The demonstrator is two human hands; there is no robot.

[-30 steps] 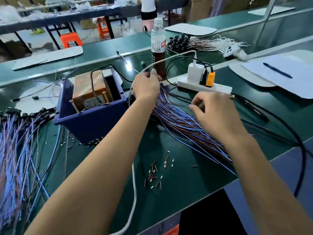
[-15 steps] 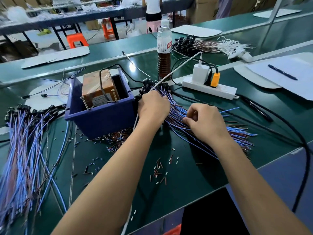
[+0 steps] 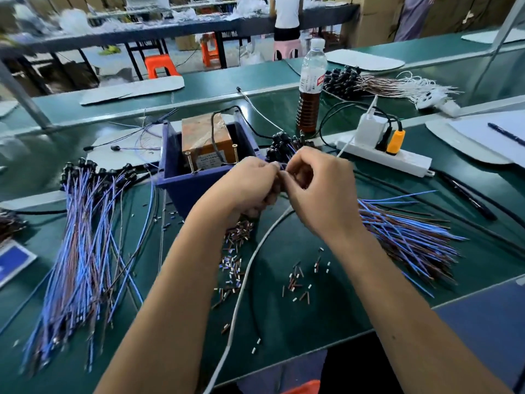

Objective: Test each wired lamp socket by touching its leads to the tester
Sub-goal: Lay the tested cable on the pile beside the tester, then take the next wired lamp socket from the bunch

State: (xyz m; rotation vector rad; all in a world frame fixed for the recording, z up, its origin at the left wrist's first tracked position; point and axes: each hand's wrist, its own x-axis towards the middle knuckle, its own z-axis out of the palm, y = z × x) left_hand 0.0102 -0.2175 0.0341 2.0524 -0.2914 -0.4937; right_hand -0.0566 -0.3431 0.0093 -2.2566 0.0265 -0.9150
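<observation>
Progress looks partial, judging by the two heaps of wired lamp sockets: one large bundle (image 3: 85, 237) lies fanned out on the green surface (image 3: 312, 322) to my left, black socket heads away from me, and a second bundle (image 3: 403, 231) lies to my right with its blue and brown leads spread toward the surface edge and its socket heads (image 3: 284, 145) clustered just beside the tester. If the left heap is the finished one, as I guess, plenty on the right remains to be checked, though nothing in view proves which heap is which. The tester (image 3: 210, 143), an orange-brown block with two upright screws as contacts, sits inside a blue bin (image 3: 193, 189) right in front of my hands. My left hand (image 3: 247, 186) and right hand (image 3: 318, 191) meet just above the near right corner of that bin, both with fingers curled in; they seem to be pinching the thin blue leads of one socket between them, close by the clustered socket heads, but the leads are mostly hidden behind my knuckles, so I cannot tell exactly how each hand grips. No lead touches the screws yet, so this socket's test is not yet made. Snipped insulation bits (image 3: 235, 265) litter the surface below my wrists, and a white cable (image 3: 241, 288) runs between my forearms.
</observation>
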